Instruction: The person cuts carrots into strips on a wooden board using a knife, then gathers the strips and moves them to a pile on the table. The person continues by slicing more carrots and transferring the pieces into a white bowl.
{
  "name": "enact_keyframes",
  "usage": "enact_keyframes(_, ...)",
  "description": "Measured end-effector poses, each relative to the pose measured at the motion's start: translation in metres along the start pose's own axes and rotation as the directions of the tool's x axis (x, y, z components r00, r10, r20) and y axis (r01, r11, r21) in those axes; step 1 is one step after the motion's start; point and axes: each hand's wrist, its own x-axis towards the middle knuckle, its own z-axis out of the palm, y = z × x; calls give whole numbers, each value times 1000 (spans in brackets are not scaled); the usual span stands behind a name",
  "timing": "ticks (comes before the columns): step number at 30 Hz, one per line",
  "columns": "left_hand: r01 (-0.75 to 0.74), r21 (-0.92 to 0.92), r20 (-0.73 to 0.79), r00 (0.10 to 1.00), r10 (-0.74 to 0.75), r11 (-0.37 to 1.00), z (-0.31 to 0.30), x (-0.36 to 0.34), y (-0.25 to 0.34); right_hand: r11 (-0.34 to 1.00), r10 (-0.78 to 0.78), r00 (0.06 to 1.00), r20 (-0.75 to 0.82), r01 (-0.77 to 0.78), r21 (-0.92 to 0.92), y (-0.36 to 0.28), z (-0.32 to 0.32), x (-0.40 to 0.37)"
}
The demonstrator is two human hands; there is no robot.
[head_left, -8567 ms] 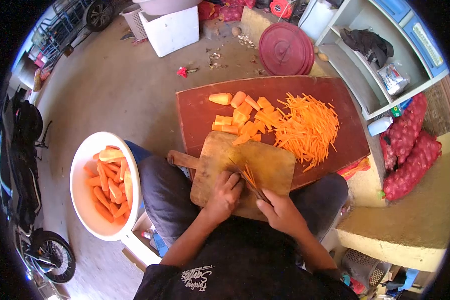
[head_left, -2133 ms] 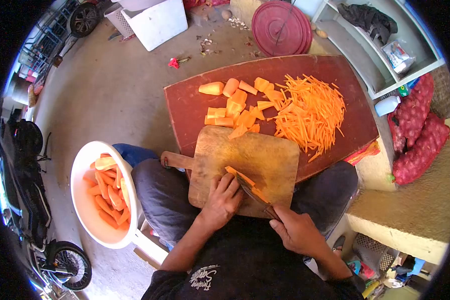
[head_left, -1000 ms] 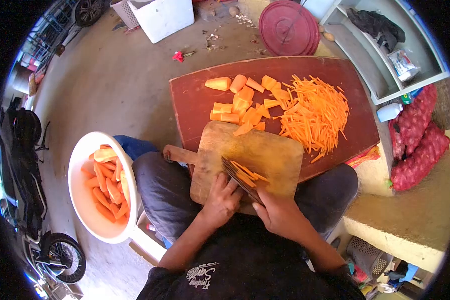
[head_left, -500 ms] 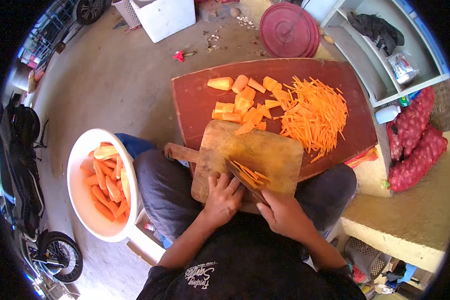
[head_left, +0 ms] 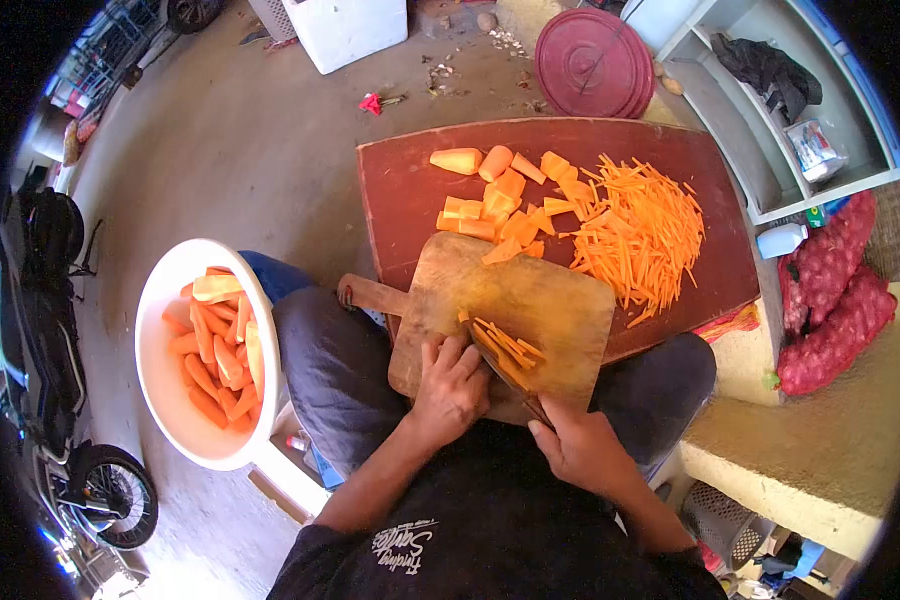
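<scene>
My right hand (head_left: 582, 446) is closed round the handle of a knife (head_left: 507, 369), its blade slanting across the wooden cutting board (head_left: 560, 300). Several thin carrot strips (head_left: 507, 342) lie along the blade's right side. My left hand (head_left: 452, 388) presses on the board with curled fingers, right against the blade; whatever is under the fingertips is hidden. The board rests over my lap and the edge of a red-brown tabletop (head_left: 400, 200). Beyond it lie carrot chunks and slices (head_left: 503, 195) and a heap of carrot sticks (head_left: 640, 235).
At my left stands a white tub (head_left: 150, 350) of peeled carrots (head_left: 220, 350). Red net sacks (head_left: 835, 330) and a white bottle (head_left: 781, 240) are at the right, below a shelf unit (head_left: 770, 180). A maroon lid (head_left: 590, 65) and a white box (head_left: 355, 30) sit farther back.
The view has shifted slightly, moving the scene to the right. The carrot strips beside the blade have spread a little, and the knife has moved slightly. Both hands stay at the board.
</scene>
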Motion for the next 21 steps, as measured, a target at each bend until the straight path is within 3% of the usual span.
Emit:
enact_keyframes(4, 1, 22, -17, 1000, -1, 1000, 4, 0, 0, 991, -109, 990, -88, 102, -82, 12, 18, 17)
enact_keyframes(7, -7, 21, -12, 1000, 8, 1000, 2, 0, -2, 997, -81, 994, -67, 80, -21, 6, 10, 11)
enact_keyframes(10, 8, 23, 3, 1000, -8, 1000, -1, -2, 0, 997, 63, 998, -15, -62, 52, -4, 4, -13)
enact_keyframes(16, -4, 52, -17, 1000, 5, 999, 2, -3, 3, 995, -91, 986, -138, 84, -56, 2, 23, 11)
enact_keyframes(19, -5, 56, -16, 1000, 6, 998, 0, -1, 1, 995, -103, 987, -125, 99, -32, 2, 16, 4)
enact_keyframes(21, -1, 36, -5, 1000, 1, 999, -2, -4, 1, 1000, -16, 996, -89, 18, 16, -5, 14, -7)
